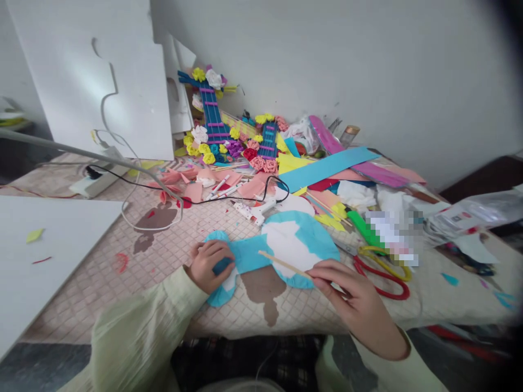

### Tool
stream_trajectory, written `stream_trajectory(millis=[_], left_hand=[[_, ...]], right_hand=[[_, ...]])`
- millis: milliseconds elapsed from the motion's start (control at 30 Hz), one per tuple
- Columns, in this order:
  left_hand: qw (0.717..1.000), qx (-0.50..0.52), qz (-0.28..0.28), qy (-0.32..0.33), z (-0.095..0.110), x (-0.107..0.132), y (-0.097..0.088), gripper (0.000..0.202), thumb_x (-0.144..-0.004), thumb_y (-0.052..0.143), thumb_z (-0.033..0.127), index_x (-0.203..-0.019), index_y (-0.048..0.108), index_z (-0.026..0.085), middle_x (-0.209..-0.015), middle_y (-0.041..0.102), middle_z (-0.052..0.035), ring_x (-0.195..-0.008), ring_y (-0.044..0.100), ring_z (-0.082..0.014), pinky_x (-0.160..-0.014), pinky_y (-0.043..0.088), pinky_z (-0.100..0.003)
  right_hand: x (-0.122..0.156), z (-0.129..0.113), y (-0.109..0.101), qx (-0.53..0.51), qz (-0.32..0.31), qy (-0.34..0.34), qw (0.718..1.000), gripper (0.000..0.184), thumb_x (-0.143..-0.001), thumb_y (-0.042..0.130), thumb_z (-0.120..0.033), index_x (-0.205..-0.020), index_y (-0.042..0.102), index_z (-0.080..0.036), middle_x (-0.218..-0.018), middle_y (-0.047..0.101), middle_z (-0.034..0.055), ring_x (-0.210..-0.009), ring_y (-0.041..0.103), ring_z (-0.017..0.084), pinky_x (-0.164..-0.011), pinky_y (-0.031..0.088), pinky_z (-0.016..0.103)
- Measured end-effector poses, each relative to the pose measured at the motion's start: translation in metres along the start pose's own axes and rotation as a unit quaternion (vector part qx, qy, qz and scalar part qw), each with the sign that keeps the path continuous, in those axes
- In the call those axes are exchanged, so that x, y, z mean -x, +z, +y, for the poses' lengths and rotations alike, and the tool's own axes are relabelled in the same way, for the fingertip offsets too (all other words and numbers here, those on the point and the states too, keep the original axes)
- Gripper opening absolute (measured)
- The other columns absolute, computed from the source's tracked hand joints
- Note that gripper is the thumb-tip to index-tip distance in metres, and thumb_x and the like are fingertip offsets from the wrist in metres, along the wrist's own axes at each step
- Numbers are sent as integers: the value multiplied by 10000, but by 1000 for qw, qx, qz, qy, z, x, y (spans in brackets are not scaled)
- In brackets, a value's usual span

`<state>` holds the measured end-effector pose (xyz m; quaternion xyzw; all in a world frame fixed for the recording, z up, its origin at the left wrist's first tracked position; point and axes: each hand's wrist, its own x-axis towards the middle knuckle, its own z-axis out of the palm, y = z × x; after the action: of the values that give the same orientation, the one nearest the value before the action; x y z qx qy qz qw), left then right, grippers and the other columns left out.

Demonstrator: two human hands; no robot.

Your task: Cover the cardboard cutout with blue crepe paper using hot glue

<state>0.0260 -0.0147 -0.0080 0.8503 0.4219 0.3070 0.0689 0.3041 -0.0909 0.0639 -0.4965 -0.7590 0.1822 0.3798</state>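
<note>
A guitar-shaped cutout (286, 239), white partly covered in light blue paper, lies flat on the patterned table (171, 245). My left hand (210, 265) presses its fingers curled down on the cutout's left lobe. My right hand (351, 294) pinches a thin wooden stick (281, 263) that lies slanted across the cutout's lower edge. A white glue gun (255, 209) with a black cord rests just beyond the cutout.
Red and yellow scissors (382, 269) lie to the right of my right hand. A heap of paper flowers, blue ladder shapes (212, 111) and coloured sheets fills the back. White foam boards (102, 76) lean on the wall; a power strip (96, 182) sits at left.
</note>
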Motion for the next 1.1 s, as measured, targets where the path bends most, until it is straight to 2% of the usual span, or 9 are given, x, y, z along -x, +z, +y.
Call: stream_trajectory(millis=[233,333,433,567,667,767,900,1000,1100], left_hand=[[999,-35,-19,29,-3,0,1,141,-782,483,243,-787,620,211,-853,671,-22,-904,573,-236,-801,321,-418],[999,-40,1,29,5,1,-9,134,-772,510,250,-815,633,219,-853,676,-19,-979,540,-271,-847,298,-445],[999,16,38,21,30,2,-30,142,-789,527,261,-866,643,234,-856,671,-24,-929,556,-242,-847,331,-415],[978,206,29,5,72,1,-57,265,-796,563,324,-1033,600,211,-884,659,-68,-854,595,-209,-751,456,-347],[963,265,49,15,91,-1,-67,179,-796,585,261,-961,624,204,-809,669,-54,-758,613,-178,-678,487,-303],[965,250,70,24,97,-2,-68,100,-816,538,138,-816,627,186,-701,651,-22,-655,592,-131,-618,472,-255],[982,163,89,43,96,-3,-64,132,-819,513,118,-700,553,160,-623,574,-18,-610,514,-128,-572,420,-258],[982,167,81,39,95,0,-61,156,-838,460,109,-701,511,164,-630,540,-17,-623,489,-128,-579,409,-260],[975,209,74,13,91,5,-61,141,-842,450,105,-734,519,164,-650,539,-13,-632,499,-118,-576,410,-247]], right_hand=[[24,-16,-36,16,40,3,999,182,-804,543,-176,-910,631,-295,-856,649,19,-794,632,158,-628,534,212],[31,-20,-42,22,54,3,998,203,-800,550,-180,-940,628,-304,-852,656,14,-797,639,157,-617,538,199],[32,-22,-34,9,29,1,1000,172,-802,548,-175,-900,644,-278,-859,667,22,-787,645,155,-629,540,201],[34,-25,-15,-17,-2,6,1000,152,-817,527,-178,-871,656,-238,-855,674,44,-782,649,160,-645,541,217],[36,-27,-4,-26,-9,6,1000,157,-816,529,-172,-876,661,-232,-858,675,44,-790,647,156,-658,536,214],[38,-28,1,-36,-12,3,999,164,-813,533,-157,-886,659,-233,-854,671,35,-795,640,142,-671,527,197],[41,-31,4,-44,-12,18,999,167,-821,524,-154,-888,652,-238,-853,660,25,-800,629,127,-670,516,182],[44,-32,7,-53,-8,36,998,157,-825,524,-168,-882,648,-244,-842,653,18,-797,623,126,-669,515,183],[47,-31,9,-62,39,60,996,134,-820,536,-178,-874,639,-244,-858,654,17,-819,618,130,-687,515,184]])
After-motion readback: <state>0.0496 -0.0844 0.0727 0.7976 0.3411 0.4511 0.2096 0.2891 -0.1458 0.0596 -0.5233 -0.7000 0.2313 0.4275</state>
